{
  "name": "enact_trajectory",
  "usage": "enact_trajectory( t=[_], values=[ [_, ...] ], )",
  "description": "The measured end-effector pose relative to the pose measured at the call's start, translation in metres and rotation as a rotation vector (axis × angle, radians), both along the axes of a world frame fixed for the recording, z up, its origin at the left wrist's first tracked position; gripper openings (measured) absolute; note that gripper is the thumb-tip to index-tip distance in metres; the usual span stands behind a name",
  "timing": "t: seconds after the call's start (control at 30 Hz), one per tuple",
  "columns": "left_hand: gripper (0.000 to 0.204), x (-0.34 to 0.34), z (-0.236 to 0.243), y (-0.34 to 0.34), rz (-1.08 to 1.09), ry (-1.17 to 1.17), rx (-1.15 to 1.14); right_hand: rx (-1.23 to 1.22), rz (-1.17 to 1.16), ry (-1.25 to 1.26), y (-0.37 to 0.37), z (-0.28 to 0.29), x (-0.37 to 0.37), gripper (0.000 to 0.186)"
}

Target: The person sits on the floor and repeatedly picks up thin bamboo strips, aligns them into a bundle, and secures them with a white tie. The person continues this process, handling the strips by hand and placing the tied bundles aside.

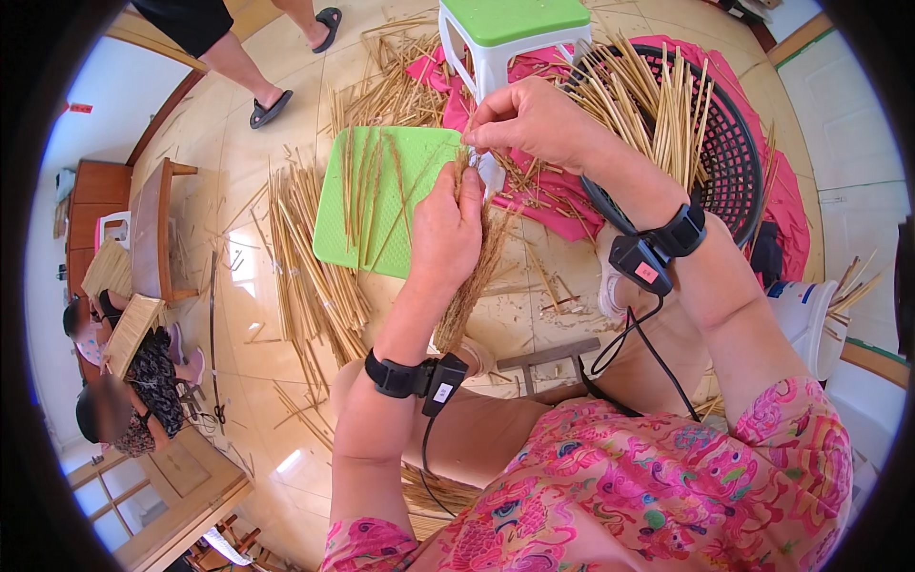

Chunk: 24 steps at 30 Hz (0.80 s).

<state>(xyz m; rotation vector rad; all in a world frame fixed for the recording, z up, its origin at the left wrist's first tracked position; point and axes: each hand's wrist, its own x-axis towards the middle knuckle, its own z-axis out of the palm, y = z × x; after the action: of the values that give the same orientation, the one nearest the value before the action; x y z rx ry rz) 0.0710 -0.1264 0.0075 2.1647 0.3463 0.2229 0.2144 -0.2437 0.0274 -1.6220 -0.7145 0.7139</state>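
My left hand (pixel 444 229) is closed around a bundle of dried grass plumes (pixel 481 272), whose feathery ends hang down toward my lap. Just above and to the right, my right hand (pixel 534 119) pinches its thumb and fingers together at the bundle's upper end. Whatever lies between those fingertips is too small to make out. Under and left of my hands is a green textured stool top (pixel 329 229), with several loose grass stalks (pixel 357 191) lying across it.
Cut straw stalks (pixel 315 257) cover the floor left of the green top. At the right, a black mesh basket (pixel 743 181) full of stalks sits on pink cloth (pixel 786 229), near a white bucket (pixel 810 329). A green-topped white stool (pixel 519 21) stands ahead. Other people are at the left.
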Motion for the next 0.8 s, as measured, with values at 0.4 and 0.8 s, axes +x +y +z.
enact_trajectory(
  t=[0.4, 0.8],
  values=[
    [0.034, 0.001, -0.009, -0.001, 0.028, -0.032, 0.128, 0.041, -0.041, 0.135, 0.003, -0.006, 0.000, 0.013],
    [0.032, 0.000, -0.014, -0.003, 0.018, -0.038, 0.237, -0.019, -0.028, 0.181, -0.001, 0.002, 0.000, 0.011]
  ],
)
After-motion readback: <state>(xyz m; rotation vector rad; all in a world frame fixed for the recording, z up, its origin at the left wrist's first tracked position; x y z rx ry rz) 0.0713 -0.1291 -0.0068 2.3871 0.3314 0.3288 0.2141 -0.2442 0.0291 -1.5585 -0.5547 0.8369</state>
